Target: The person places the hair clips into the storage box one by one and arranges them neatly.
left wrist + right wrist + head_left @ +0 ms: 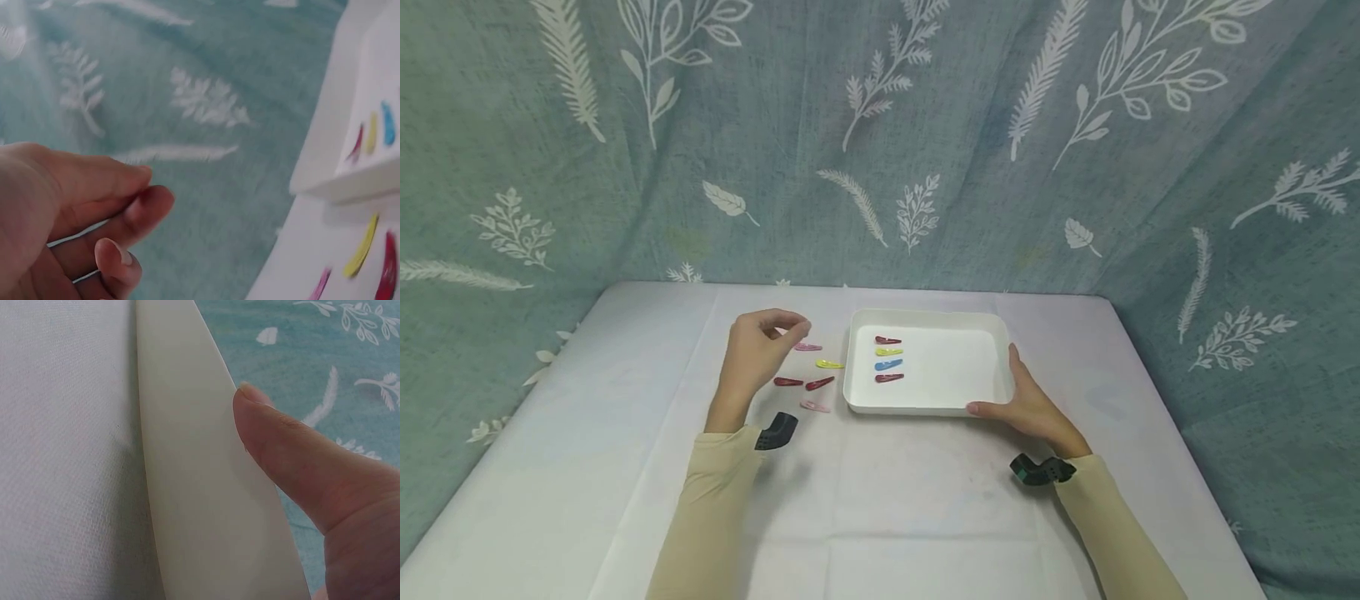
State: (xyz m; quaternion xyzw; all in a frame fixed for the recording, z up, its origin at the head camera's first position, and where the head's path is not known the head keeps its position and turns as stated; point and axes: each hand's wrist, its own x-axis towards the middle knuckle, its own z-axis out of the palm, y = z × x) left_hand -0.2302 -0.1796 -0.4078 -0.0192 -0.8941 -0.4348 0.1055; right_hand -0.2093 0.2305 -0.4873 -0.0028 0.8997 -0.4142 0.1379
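My left hand [758, 348] hovers over the table left of the tray, fingers loosely bent and thumb near the forefinger. Nothing shows between the fingertips [164, 199] in the left wrist view. Under and beside it lie loose snap hair clips: a purple-pink one [808, 347], a yellow one [830, 364], two dark red ones [788, 382] and a pale pink one [814, 406]. My right hand [1033, 408] holds the white tray [928, 410] by its front right corner, thumb on the front rim. Inside, at the left, red, yellow, blue [889, 365] and red clips form a column.
A white cloth [925, 492] covers the table. Behind it and along the sides hangs a green-blue curtain [820, 225] with white leaf prints. Black wrist cameras [777, 431] sit at both cuffs.
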